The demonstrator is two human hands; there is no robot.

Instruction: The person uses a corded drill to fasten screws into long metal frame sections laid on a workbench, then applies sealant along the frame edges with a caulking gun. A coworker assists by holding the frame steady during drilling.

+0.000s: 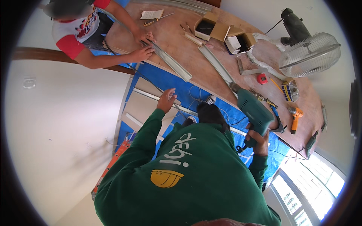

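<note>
My right hand (pixel 258 141) is wrapped round the handle of a green corded power drill (pixel 254 111), held at the table's near edge. The drill's chuck points away from me, beside the near end of a metal channel (pixel 217 62) lying on the table; whether they touch I cannot tell. My left hand (pixel 166 100) is raised off the table edge with its fingers loosely bent and apart, and I see nothing in it. Closest to it is a second metal channel (pixel 171 64), its near end jutting past the table edge. A co-worker's hands (pixel 142 52) rest at that channel's far end.
On the wooden table (pixel 203 69) lie cardboard boxes (pixel 205 26), a red tape measure (pixel 261 78), an orange cordless drill (pixel 296 118) and a screwdriver (pixel 160 19). A fan (pixel 309 54) stands at the right. Blue sheeting (pixel 154 77), metal strips and cables cover the floor. An orange ladder (pixel 113 164) leans left.
</note>
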